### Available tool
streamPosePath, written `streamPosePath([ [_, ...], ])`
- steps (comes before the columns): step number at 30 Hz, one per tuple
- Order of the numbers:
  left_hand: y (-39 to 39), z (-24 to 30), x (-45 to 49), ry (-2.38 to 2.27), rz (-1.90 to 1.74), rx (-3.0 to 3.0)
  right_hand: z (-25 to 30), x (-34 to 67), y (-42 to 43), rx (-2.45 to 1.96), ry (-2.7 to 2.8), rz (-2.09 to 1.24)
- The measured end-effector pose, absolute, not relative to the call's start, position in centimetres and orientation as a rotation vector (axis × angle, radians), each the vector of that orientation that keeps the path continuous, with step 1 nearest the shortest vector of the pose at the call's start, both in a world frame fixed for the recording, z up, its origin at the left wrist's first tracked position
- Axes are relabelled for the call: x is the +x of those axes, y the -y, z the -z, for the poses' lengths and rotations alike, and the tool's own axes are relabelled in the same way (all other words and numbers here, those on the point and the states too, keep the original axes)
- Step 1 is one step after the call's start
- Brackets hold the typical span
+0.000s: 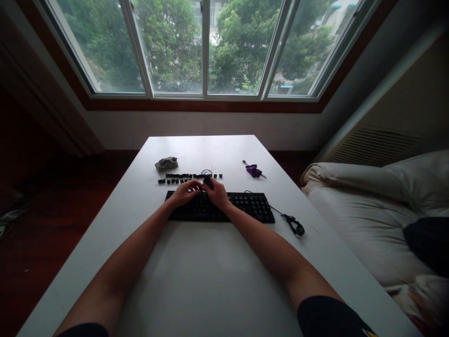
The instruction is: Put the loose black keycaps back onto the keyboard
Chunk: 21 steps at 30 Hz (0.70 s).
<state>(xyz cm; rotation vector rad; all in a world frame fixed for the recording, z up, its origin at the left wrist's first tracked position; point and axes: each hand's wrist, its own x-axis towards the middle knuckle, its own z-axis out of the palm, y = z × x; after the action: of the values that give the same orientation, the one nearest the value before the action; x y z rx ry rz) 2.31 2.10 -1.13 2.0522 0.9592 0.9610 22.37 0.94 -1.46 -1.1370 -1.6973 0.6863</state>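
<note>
A black keyboard [250, 206] lies across the white table, and both hands are over its left half. My right hand [218, 194] is closed on a small black piece with thin wire loops at its far end, which looks like a keycap puller [206, 179]. My left hand [185, 193] is beside it, thumb and fingers curled together near the right fingertips. Whatever the left fingers pinch is too small to make out. Just beyond the hands, several loose black keycaps [171, 181] lie in two rough rows. The hands hide part of the keys.
A crumpled grey cloth [166, 164] lies at the back left of the table [210, 271]. Toward the back right are a purple cloth [253, 171] and a thin brush [244, 162]. The bundled cable [293, 225] rests right of the keyboard. A sofa [354, 220] stands alongside.
</note>
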Motion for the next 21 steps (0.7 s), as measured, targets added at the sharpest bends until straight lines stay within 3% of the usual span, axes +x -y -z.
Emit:
streamPosePath([
  [21,-1.0,0.8,2.9,-1.064,-1.061,2.271,1.3,22.3,-1.2,-1.148,1.590,-0.803],
])
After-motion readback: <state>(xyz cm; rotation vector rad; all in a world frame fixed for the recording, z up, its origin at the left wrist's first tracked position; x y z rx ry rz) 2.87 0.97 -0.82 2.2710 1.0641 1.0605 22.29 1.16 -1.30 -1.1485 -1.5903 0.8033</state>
